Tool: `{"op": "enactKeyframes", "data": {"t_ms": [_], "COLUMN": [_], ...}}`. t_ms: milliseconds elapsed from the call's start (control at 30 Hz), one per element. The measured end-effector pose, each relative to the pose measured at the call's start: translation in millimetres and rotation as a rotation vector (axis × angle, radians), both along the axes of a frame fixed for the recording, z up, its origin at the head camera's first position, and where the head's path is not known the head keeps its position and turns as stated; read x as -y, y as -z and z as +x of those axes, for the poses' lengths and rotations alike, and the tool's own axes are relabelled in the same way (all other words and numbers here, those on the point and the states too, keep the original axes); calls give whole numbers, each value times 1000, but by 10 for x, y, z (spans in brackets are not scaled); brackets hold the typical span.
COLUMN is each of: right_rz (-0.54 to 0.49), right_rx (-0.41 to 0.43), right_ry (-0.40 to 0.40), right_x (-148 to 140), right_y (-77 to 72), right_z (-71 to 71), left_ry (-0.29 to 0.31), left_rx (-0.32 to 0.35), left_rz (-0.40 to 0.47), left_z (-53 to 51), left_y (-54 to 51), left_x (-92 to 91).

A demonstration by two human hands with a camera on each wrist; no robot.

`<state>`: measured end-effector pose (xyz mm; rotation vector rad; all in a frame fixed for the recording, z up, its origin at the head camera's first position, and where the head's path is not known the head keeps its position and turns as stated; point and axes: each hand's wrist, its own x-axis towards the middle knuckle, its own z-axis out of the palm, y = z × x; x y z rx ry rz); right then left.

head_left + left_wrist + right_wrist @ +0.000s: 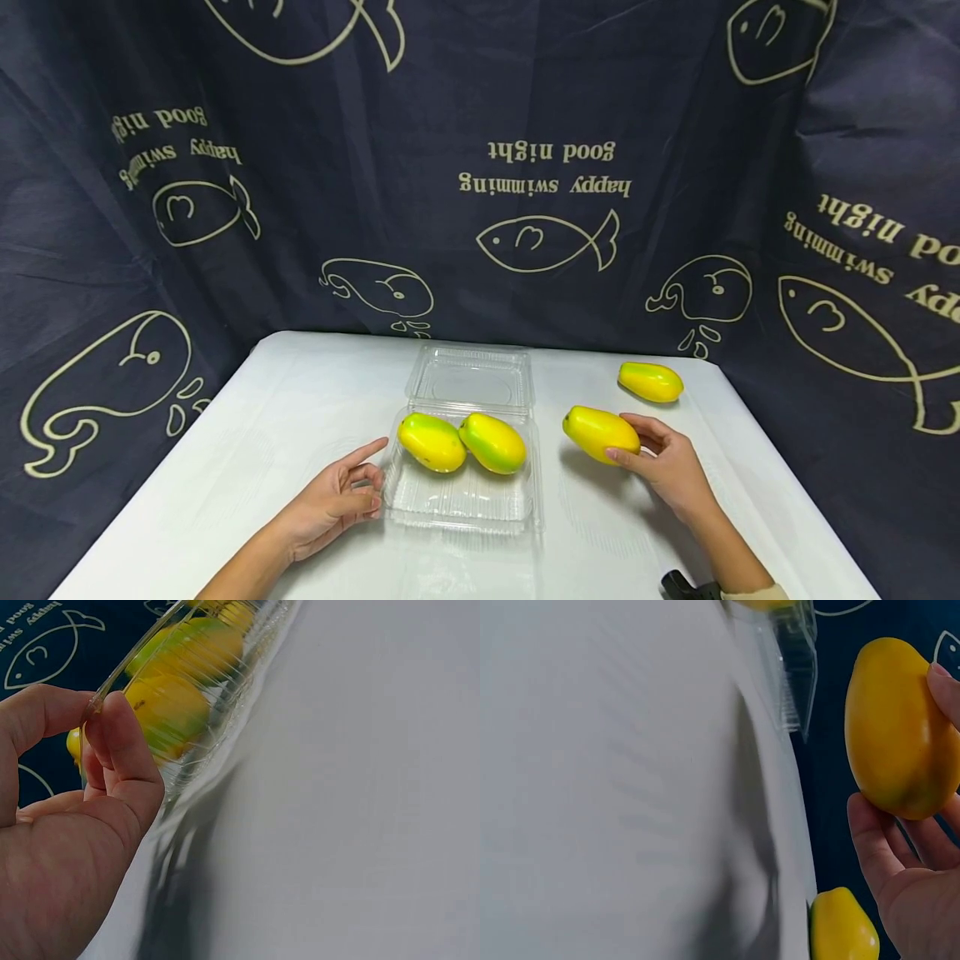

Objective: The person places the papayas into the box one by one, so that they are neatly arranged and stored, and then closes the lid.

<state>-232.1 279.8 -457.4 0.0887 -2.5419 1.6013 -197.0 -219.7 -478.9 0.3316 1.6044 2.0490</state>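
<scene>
My right hand (671, 467) grips a yellow papaya (600, 433) between thumb and fingers, right of the clear plastic box (465, 504). In the right wrist view this papaya (900, 727) is held off the table. At the box's left side, my left hand (330, 504) pinches its rim, as the left wrist view shows with thumb and fingertips on the clear edge (101, 697). Two yellow-green papayas, a left one (432, 442) and a right one (492, 443), lie side by side in the box's base. Its lid (468, 379) is folded open toward the back.
Another papaya (651, 382) lies at the back right of the white table (300, 392). Behind the table and along both sides hangs a dark blue cloth (442, 108) printed with fish and whales.
</scene>
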Motion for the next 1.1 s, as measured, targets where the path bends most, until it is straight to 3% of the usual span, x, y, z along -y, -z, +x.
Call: {"op": "enactKeyframes", "data": {"t_ms": [1100], "right_rz": [-222], "right_rx": [-22], "right_ry": [-82], "right_x": [251], "right_y": [-45], "right_z": [343], "left_ry": [6], "left_rx": [-4], "left_rz": [8], "left_z": [5], "left_y": [-5], "left_x": [4]}}
